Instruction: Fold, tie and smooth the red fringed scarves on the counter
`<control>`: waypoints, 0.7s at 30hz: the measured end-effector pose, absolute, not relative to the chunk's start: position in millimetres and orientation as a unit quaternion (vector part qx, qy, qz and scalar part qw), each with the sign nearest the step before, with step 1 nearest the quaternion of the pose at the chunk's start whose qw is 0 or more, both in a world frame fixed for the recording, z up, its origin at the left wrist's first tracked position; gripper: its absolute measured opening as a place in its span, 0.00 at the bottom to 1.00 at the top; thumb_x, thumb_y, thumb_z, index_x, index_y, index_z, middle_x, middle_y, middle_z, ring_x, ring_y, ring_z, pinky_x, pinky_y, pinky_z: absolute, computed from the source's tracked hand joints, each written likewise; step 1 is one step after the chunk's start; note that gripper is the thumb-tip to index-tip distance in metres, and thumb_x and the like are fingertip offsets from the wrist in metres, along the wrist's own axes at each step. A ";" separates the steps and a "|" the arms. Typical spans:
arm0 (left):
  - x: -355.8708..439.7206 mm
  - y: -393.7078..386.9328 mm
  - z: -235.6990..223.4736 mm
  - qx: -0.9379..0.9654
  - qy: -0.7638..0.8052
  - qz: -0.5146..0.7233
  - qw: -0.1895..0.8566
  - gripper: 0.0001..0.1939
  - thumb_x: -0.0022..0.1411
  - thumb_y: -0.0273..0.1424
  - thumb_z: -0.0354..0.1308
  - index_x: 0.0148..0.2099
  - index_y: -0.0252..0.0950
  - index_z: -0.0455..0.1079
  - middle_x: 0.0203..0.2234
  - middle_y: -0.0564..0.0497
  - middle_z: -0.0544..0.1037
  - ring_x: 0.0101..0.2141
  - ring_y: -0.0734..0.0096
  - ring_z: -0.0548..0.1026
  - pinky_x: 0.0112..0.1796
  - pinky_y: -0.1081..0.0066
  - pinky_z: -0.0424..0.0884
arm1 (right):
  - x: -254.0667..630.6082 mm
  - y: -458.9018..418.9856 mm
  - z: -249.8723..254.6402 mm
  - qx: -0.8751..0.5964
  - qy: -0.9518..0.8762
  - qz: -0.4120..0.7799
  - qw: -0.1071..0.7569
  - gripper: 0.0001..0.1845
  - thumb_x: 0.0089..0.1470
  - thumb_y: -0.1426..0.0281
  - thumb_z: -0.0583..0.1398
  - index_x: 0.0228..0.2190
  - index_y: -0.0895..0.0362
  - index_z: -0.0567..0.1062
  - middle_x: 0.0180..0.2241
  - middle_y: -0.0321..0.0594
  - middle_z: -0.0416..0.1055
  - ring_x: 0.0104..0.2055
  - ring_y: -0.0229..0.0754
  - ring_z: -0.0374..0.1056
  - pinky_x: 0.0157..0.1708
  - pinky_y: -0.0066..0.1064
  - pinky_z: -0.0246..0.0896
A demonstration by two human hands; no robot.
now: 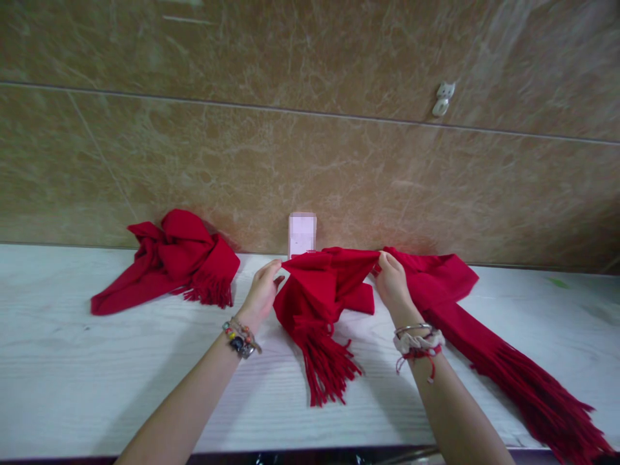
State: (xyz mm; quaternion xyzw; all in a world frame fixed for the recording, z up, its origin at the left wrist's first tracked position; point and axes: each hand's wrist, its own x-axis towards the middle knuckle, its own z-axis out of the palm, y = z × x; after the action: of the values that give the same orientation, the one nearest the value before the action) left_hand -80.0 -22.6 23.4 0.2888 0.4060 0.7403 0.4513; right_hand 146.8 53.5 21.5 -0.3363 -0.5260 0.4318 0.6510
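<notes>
Between my hands a red scarf (334, 284) with a fringed end is stretched along its upper edge. My left hand (264, 287) pinches its left corner, and my right hand (391, 281) grips the right end of that edge. The fringe hangs down toward the white table, pointing at me. To the left, a second red scarf (179, 258) lies crumpled with its fringe at the right. Another red scarf (465, 323) lies beyond my right hand, its long fringe running down to the lower right corner; my right hand and wrist cover part of it.
The white wood-grain table (87, 374) meets a brown marble-tiled wall (203, 168). A phone (302, 232) with a lit screen leans upright against the wall behind the middle scarf. A small white cat-shaped hook (442, 99) is fixed to the wall.
</notes>
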 end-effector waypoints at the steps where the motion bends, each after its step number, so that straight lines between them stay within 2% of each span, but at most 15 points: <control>1: -82.2 -23.0 27.1 0.284 0.382 0.740 0.476 0.05 0.43 0.28 0.57 0.26 0.34 0.67 0.26 0.55 0.72 0.29 0.76 0.69 0.31 0.76 0.64 | 147.1 53.6 22.3 -0.324 -0.499 0.455 0.662 0.13 0.43 0.56 0.58 0.23 0.53 0.64 0.23 0.30 0.66 0.26 0.36 0.63 0.28 0.29 0.61; 3: -89.2 -23.3 34.2 0.251 0.354 0.742 0.511 0.02 0.45 0.26 0.53 0.25 0.34 0.66 0.23 0.55 0.72 0.27 0.77 0.69 0.30 0.77 0.64 | 151.1 55.5 24.6 -0.302 -0.449 0.482 0.689 0.12 0.41 0.60 0.59 0.22 0.53 0.64 0.22 0.30 0.66 0.25 0.35 0.63 0.27 0.28 0.61; 6: -106.2 -22.6 41.5 0.193 0.348 0.752 0.525 0.05 0.48 0.22 0.48 0.24 0.34 0.63 0.19 0.57 0.70 0.23 0.81 0.67 0.26 0.80 0.63 | 165.8 62.3 27.8 -0.291 -0.395 0.492 0.719 0.10 0.41 0.64 0.59 0.19 0.53 0.63 0.19 0.30 0.66 0.23 0.34 0.62 0.26 0.27 0.61; 10: -126.4 -20.7 43.1 0.165 0.353 0.768 0.509 0.06 0.49 0.22 0.47 0.24 0.35 0.60 0.16 0.60 0.66 0.19 0.82 0.64 0.22 0.81 0.59 | 182.9 69.8 30.4 -0.320 -0.373 0.506 0.709 0.11 0.41 0.65 0.59 0.17 0.53 0.61 0.15 0.29 0.63 0.21 0.34 0.60 0.25 0.27 0.61; 13: -131.8 -20.6 41.1 0.160 0.359 0.766 0.509 0.04 0.49 0.23 0.48 0.25 0.35 0.60 0.16 0.59 0.66 0.19 0.82 0.64 0.22 0.80 0.60 | 186.4 64.6 33.7 -0.335 -0.383 0.502 0.700 0.10 0.38 0.65 0.61 0.17 0.53 0.64 0.17 0.29 0.65 0.21 0.34 0.60 0.25 0.27 0.60; 15: -134.8 -22.1 39.7 0.164 0.366 0.760 0.511 0.04 0.49 0.23 0.47 0.25 0.35 0.60 0.17 0.59 0.66 0.19 0.81 0.65 0.22 0.79 0.61 | 189.6 55.3 37.2 -0.341 -0.443 0.520 0.646 0.10 0.35 0.65 0.63 0.19 0.54 0.67 0.18 0.30 0.67 0.23 0.35 0.62 0.26 0.27 0.60; 19: -147.0 -26.8 34.4 0.215 0.461 0.663 0.549 0.06 0.51 0.25 0.47 0.22 0.35 0.58 0.14 0.59 0.63 0.14 0.81 0.61 0.17 0.80 0.57 | 201.7 37.4 42.9 -0.389 -0.613 0.563 0.396 0.15 0.34 0.59 0.65 0.18 0.57 0.70 0.19 0.33 0.68 0.24 0.36 0.62 0.28 0.28 0.59; 21: -152.7 -27.2 29.3 0.232 0.513 0.611 0.557 0.09 0.53 0.27 0.48 0.21 0.35 0.58 0.13 0.59 0.62 0.12 0.83 0.57 0.15 0.80 0.51 | 203.8 36.5 42.4 -0.421 -0.642 0.533 0.357 0.19 0.35 0.54 0.63 0.17 0.58 0.70 0.19 0.33 0.67 0.23 0.35 0.61 0.26 0.27 0.57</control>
State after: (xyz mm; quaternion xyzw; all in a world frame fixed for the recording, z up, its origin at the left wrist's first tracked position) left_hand -152.7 -27.2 29.3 0.2320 0.5126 0.6105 0.5573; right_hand 203.8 36.5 42.4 -0.4206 -0.6415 0.5328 0.3573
